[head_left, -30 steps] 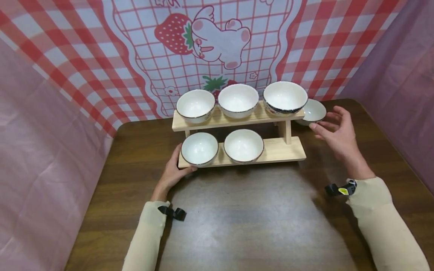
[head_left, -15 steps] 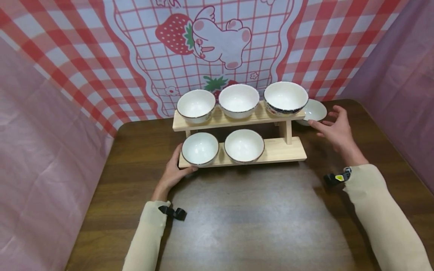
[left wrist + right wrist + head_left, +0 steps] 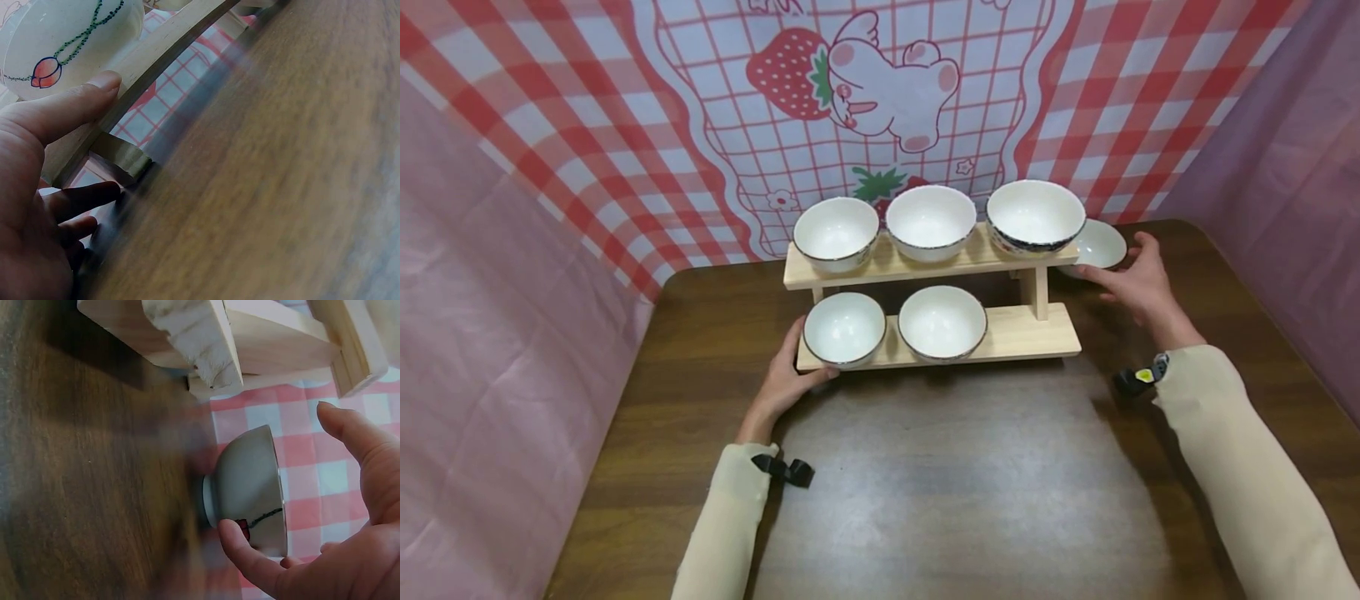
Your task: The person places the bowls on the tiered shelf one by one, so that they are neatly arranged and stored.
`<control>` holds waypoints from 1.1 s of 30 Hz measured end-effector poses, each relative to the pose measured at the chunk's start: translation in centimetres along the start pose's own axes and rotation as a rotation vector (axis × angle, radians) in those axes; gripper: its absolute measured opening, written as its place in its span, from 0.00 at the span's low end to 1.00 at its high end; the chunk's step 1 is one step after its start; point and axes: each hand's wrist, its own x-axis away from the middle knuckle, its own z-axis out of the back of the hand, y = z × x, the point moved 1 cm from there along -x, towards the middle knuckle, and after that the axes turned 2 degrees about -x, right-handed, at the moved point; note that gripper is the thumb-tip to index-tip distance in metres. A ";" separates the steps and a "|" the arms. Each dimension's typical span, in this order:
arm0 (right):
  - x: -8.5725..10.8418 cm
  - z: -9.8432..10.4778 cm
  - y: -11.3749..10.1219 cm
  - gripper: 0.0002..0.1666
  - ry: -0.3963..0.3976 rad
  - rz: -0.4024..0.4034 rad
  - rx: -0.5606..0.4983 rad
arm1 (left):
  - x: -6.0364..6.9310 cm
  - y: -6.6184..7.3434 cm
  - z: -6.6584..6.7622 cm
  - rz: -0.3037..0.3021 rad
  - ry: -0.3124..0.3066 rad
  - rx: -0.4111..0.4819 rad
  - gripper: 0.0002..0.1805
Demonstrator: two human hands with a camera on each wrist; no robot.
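A two-tier wooden rack [image 3: 1033, 332] stands toward the back of the table. My left hand [image 3: 781, 383] grips its lower left corner, beside a white bowl [image 3: 844, 327]. In the left wrist view the thumb [image 3: 103, 84] lies on the board edge below that bowl, with the other fingers under the board. Behind the rack's right end, another white bowl [image 3: 1103, 247] stands upright on the table. My right hand [image 3: 1142, 287] is spread around its near right side. In the right wrist view one finger [image 3: 231, 534] overlaps the bowl's wall; whether it touches is unclear. The thumb is apart from the bowl.
A second bowl [image 3: 942, 323] sits on the lower board. Three bowls line the top board: left [image 3: 836, 232], middle [image 3: 931, 221] and a dark-patterned one [image 3: 1035, 215] at right. A red-checked cloth [image 3: 602, 150] hangs behind; pink cloth [image 3: 490, 333] hangs at the sides.
My right hand has moved a little left and closer around the bowl behind the rack. The left hand stays at the rack's corner, and the bowls keep their places.
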 end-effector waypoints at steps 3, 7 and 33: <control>-0.5 -0.1 0.1 0.66 -0.001 -0.008 -0.006 | -0.1 -0.1 0.0 0.003 -0.001 -0.008 0.57; -1.2 -0.4 0.5 0.67 -0.010 -0.012 -0.010 | -0.2 -0.1 0.0 0.017 -0.008 -0.013 0.57; -4.2 -1.5 1.4 0.70 0.023 -0.039 -0.022 | 0.1 0.1 0.1 -0.004 -0.003 -0.001 0.57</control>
